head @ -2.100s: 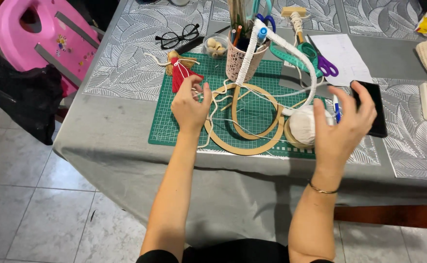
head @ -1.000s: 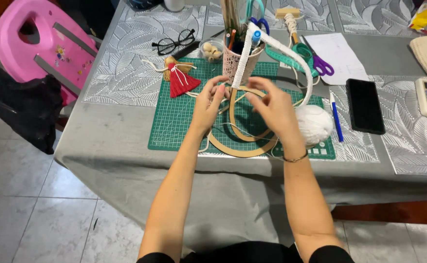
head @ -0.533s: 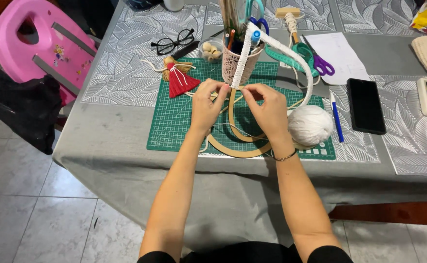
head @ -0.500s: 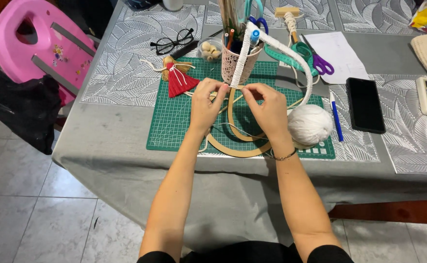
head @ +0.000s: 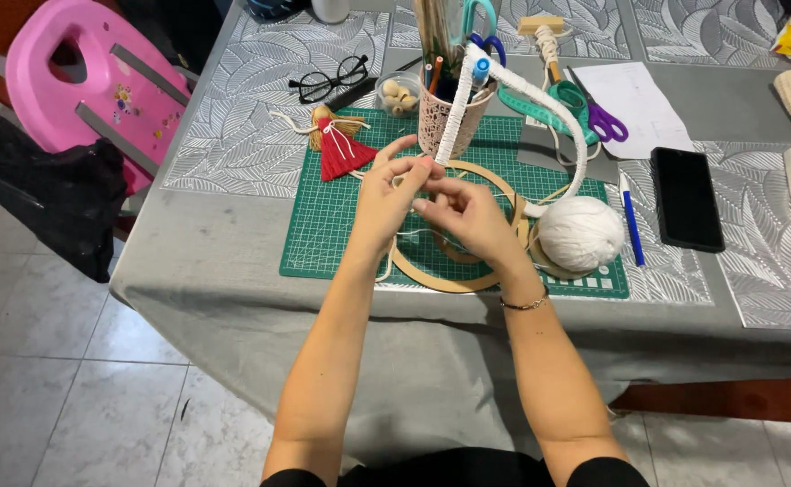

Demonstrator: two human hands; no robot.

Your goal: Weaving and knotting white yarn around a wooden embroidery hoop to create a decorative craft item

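Pinching a thin white cord (head: 411,236), the left hand (head: 389,194) and the right hand (head: 467,215) now meet above the wooden hoop (head: 454,281) on the green cutting mat (head: 323,225). Two seconds ago they were apart, the right one near the white yarn ball (head: 581,234); since then they came together, so the knotting at the hoop seems to be under way

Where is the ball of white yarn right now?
In the head view the ball of white yarn sits on the right part of the green cutting mat, just right of the right hand, with the blue pen on its far side.
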